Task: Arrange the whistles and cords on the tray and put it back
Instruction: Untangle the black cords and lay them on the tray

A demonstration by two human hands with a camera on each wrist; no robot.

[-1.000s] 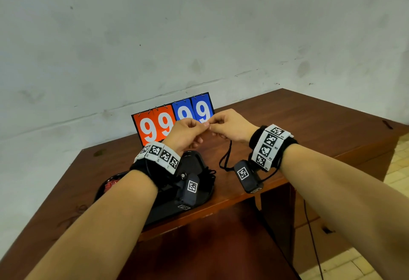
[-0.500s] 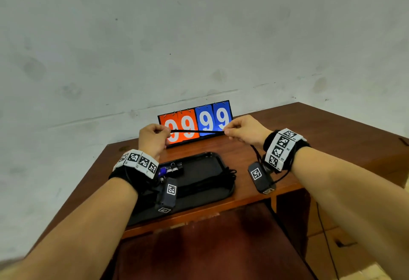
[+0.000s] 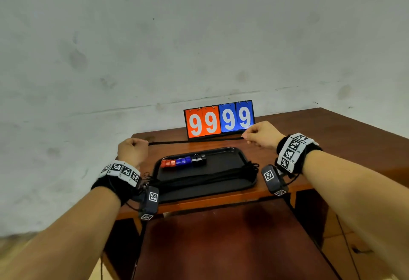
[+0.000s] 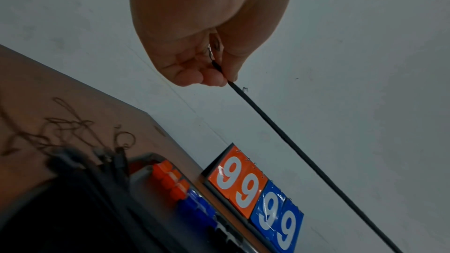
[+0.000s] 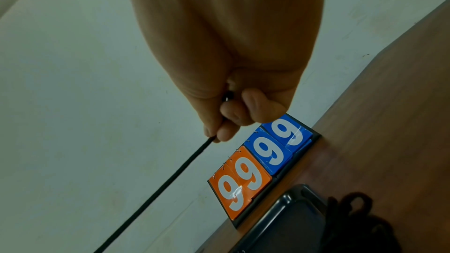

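Observation:
A black cord (image 3: pixel 194 141) is stretched straight between my hands, above the far side of the black tray (image 3: pixel 247 164). My left hand (image 3: pixel 132 150) pinches its left end, where a small metal ring (image 4: pixel 212 49) shows between the fingers. My right hand (image 3: pixel 259 134) pinches the right end of the cord (image 5: pixel 170 178). On the tray, red whistles (image 3: pixel 168 163), blue whistles (image 3: pixel 183 161) and black whistles (image 3: pixel 199 159) lie in a row. Several more black cords (image 3: pixel 210 176) lie lengthwise across the tray's near half, their ends hanging over both short rims.
A flip scoreboard (image 3: pixel 219 120) reading 99 99 stands at the back of the brown wooden table (image 3: pixel 332 129), against a pale wall. The table's front edge runs just below the tray. Cord ends with rings (image 4: pixel 124 141) lie on the table left of the tray.
My hands have drawn apart, left going left and right going right, pulling the cord from a short span into a long taut line. The view has shifted, bringing the tray and whistles into sight.

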